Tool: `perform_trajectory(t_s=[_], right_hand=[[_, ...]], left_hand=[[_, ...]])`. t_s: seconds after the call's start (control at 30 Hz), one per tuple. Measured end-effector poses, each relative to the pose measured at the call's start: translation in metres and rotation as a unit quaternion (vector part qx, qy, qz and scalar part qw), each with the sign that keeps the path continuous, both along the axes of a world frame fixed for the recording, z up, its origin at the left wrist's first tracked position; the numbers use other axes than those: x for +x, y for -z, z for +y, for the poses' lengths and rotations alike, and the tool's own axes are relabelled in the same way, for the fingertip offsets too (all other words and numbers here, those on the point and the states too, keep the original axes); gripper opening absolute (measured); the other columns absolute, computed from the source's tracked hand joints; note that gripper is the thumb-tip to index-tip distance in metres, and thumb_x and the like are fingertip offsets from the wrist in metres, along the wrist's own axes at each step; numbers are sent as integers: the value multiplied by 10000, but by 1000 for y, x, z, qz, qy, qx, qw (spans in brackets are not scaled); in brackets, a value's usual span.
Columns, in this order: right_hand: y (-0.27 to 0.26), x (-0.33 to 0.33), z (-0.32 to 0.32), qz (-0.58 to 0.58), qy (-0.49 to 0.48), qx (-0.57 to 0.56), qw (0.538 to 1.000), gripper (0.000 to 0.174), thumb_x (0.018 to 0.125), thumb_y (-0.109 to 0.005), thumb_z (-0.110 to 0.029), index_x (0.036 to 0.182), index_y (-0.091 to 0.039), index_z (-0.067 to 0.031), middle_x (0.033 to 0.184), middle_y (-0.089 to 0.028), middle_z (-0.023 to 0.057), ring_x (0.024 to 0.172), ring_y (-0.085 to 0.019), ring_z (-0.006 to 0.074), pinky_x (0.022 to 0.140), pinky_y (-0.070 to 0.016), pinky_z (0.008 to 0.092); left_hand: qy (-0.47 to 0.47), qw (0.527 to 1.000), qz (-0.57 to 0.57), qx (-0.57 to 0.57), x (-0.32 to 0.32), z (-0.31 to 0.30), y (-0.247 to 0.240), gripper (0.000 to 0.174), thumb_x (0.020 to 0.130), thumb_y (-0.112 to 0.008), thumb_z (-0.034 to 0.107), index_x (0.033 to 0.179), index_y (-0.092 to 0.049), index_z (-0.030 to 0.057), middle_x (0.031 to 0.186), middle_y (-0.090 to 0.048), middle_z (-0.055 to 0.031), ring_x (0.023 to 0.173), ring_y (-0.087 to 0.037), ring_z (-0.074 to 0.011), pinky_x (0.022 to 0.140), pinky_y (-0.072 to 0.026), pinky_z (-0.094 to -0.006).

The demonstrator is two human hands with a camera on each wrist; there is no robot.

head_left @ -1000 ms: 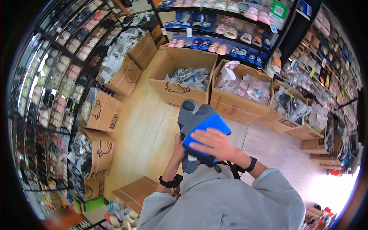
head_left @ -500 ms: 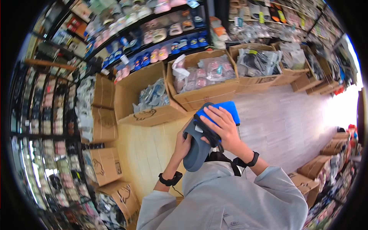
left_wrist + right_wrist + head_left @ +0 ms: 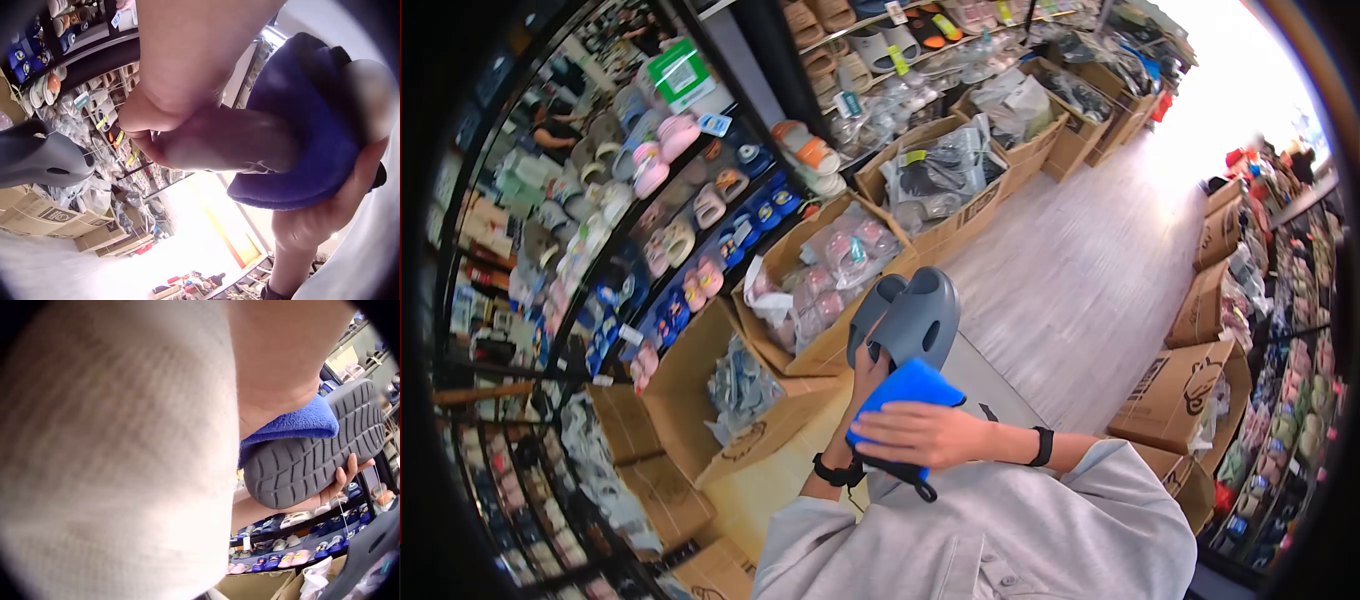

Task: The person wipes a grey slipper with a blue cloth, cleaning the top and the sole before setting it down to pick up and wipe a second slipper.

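Grey slippers (image 3: 920,322) are held out in front of the body by the left hand (image 3: 868,375), partly hidden behind them. The right hand (image 3: 920,433) lies over a blue cloth (image 3: 915,388) and grips it round the slipper's near end. From the left wrist view, the left hand (image 3: 181,81) pinches one slipper (image 3: 219,147), whose other end sits inside the folded blue cloth (image 3: 312,144); the second slipper (image 3: 37,159) hangs at the left. A ridged sole (image 3: 300,469) shows in the right wrist view, with left fingers (image 3: 350,475) at its lower edge.
Open cardboard boxes (image 3: 945,235) of bagged footwear stand along the far side and left. More boxes (image 3: 1175,400) stand at the right. Shelves of shoes (image 3: 700,200) rise behind them. Pale floor (image 3: 1050,290) runs between the rows.
The head view has turned right, so boxes and shelves sit further left. The slippers now point upward, and the right hand and blue cloth have moved down and left.
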State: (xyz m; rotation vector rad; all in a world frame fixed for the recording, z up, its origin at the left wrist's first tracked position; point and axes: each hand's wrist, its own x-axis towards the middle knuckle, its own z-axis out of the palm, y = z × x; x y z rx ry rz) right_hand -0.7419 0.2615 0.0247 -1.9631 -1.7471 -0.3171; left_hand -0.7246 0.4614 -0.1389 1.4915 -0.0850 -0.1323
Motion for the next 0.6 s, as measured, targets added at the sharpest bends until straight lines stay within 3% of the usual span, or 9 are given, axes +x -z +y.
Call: perform_trajectory(t_s=[0.13,0.23,0.27,0.3,0.37,0.47,0.5,0.53,0.6], right_hand=[[2,26,11,-35,22,-31,999,597,982,-603,-195,1560,-559,-56,1615,-563,145,1501,-538,295,1258,-409,445],[-2,56,4,-77,137,-19,987,559,996,-601,-174,1545,-584,-74,1609,-576,123,1481,-561,261,1253,-415,425],[-4,67,1,-98,196,3,976,511,996,-598,-139,1505,-641,-135,1574,-626,45,1442,-599,189,1211,-440,369],[-3,77,-3,-135,240,14,961,473,1015,-576,-134,1477,-675,-152,1548,-649,70,1409,-631,212,1198,-441,382],[5,89,-14,-92,315,54,943,513,984,-609,-174,1492,-663,-124,1563,-628,126,1422,-624,274,1190,-459,426],[12,106,-33,-23,451,113,885,548,912,-734,-268,1433,-713,-98,1530,-644,181,1393,-635,376,1179,-461,525],[7,112,-36,-1,491,144,859,595,883,-797,-276,1437,-705,-78,1521,-641,210,1388,-630,404,1176,-463,535],[7,116,-43,20,520,152,840,616,875,-821,-292,1437,-702,-69,1519,-640,214,1385,-629,412,1179,-459,537],[12,121,-58,67,562,170,807,640,887,-841,-332,1443,-693,-52,1520,-636,212,1383,-618,428,1185,-452,538]], left_hand=[[47,999,3,-3,58,2,-8,528,1086,-581,89,1597,-512,-21,1546,-633,-175,1407,-592,-228,1203,-425,-360],[88,996,7,-7,90,1,-16,526,1090,-579,89,1600,-510,-19,1546,-633,-172,1405,-592,-224,1201,-426,-357],[102,995,7,-9,99,0,-20,525,1091,-578,89,1600,-510,-18,1546,-633,-171,1405,-592,-223,1200,-426,-357],[115,993,10,-10,108,-2,-25,524,1092,-578,89,1601,-509,-18,1547,-634,-169,1404,-592,-222,1199,-426,-356],[145,989,9,-10,123,-7,-36,523,1095,-577,88,1603,-508,-16,1547,-634,-167,1403,-592,-219,1198,-427,-354],[182,983,8,-16,141,-17,-56,521,1099,-575,88,1605,-507,-14,1547,-635,-164,1401,-592,-215,1196,-428,-352],[187,982,6,-22,145,-20,-64,520,1100,-574,88,1606,-507,-13,1548,-635,-163,1401,-593,-214,1195,-429,-351],[185,982,-2,-31,148,-25,-69,468,1115,-554,99,1560,-546,-46,1469,-688,-144,1316,-629,-190,1153,-452,-337],[217,976,4,-20,154,-27,-68,473,1111,-559,101,1563,-546,-41,1475,-683,-143,1324,-624,-194,1152,-454,-342]])
